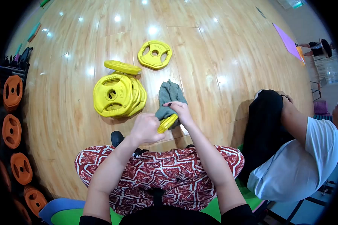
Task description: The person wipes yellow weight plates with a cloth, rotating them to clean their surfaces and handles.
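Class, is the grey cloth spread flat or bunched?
Bunched: the grey cloth is creased, gathered by the right hand against a yellow plate.

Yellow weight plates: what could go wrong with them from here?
The plate in hand could slip, since the right hand has the grey cloth between it and the plate; the left hand would then carry it alone. The stack is uneven, so a nudge might shift it. The tilted plate at its far side might slide down.

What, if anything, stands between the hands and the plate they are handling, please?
The cloth lies between the right hand and the plate. I see nothing between the left hand and the plate, though that hand's fingertips are hidden.
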A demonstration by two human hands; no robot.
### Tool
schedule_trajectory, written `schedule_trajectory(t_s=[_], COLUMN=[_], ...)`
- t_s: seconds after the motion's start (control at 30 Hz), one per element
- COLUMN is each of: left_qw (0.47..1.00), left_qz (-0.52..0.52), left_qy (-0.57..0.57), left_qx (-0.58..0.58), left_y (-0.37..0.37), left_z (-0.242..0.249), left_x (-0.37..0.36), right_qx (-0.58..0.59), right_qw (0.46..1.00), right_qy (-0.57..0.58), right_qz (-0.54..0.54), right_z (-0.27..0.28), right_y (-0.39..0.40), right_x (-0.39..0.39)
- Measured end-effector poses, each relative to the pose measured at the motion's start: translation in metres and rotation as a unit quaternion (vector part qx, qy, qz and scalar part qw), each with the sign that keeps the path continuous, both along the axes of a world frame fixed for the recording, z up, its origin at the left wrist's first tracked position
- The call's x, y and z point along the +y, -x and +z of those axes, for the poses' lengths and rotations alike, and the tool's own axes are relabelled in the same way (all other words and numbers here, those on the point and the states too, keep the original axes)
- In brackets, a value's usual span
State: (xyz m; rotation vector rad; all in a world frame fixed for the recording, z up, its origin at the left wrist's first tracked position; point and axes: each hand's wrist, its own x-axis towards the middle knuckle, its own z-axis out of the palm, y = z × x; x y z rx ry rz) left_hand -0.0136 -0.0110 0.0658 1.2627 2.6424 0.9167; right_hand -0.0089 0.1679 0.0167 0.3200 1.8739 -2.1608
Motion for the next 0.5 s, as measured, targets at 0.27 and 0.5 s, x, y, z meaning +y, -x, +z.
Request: schedule_trajectory(t_s=[0.27, 0.5], left_qw=[1.0, 1.0], left_qz=[0.004, 0.001], left_qy=[0.006, -0.007], left_qx=[-0.007, 0.009], left_y=[0.007, 0.003], left_z=[-0.003, -0.01], left_x=[-0.008, -0.004], right_qx=[0.115, 0.266], right_qw=[0.977, 0.858], right_qy=[-0.158, -0.437], right_qz=[-0.085, 0.053], right_z=[0.008, 0.078], right_y=[-0.018, -0.056], right_x=[-0.022, -0.053])
